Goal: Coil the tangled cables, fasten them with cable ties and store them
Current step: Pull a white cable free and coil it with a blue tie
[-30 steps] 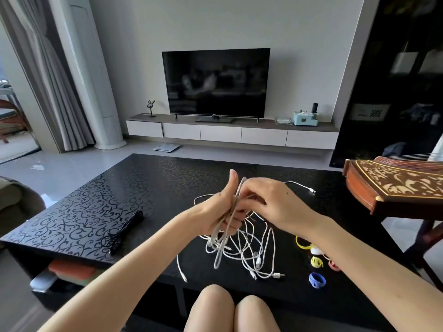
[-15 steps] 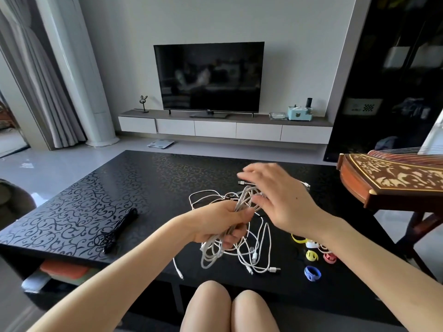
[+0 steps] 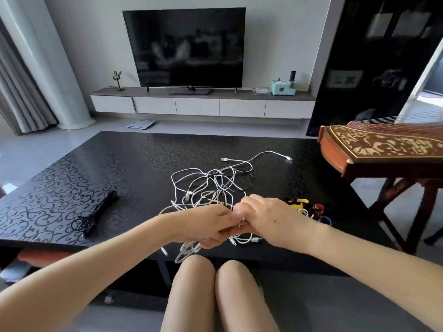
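Observation:
A tangle of white cables (image 3: 211,185) lies on the black patterned table (image 3: 72,188), one strand reaching to a plug (image 3: 288,158) at the back right. My left hand (image 3: 206,226) grips a coiled white cable (image 3: 188,251) whose loops hang below my fist over the table's front edge. My right hand (image 3: 266,219) meets the left, its fingers curled on the same coil. Coloured cable ties (image 3: 297,203) lie just right of my right hand, partly hidden by it. A coiled black cable (image 3: 96,215) rests on the table's left side.
A wooden zither (image 3: 383,147) on a stand overhangs the table's right end. A TV (image 3: 184,47) and low cabinet (image 3: 201,104) stand against the far wall. My knees (image 3: 215,271) sit under the table's front edge. Objects lie on the shelf below the table at left.
Both hands dropped lower and nearer the table's front edge with the coil. My right hand, open above the coil before, has closed onto it beside my left.

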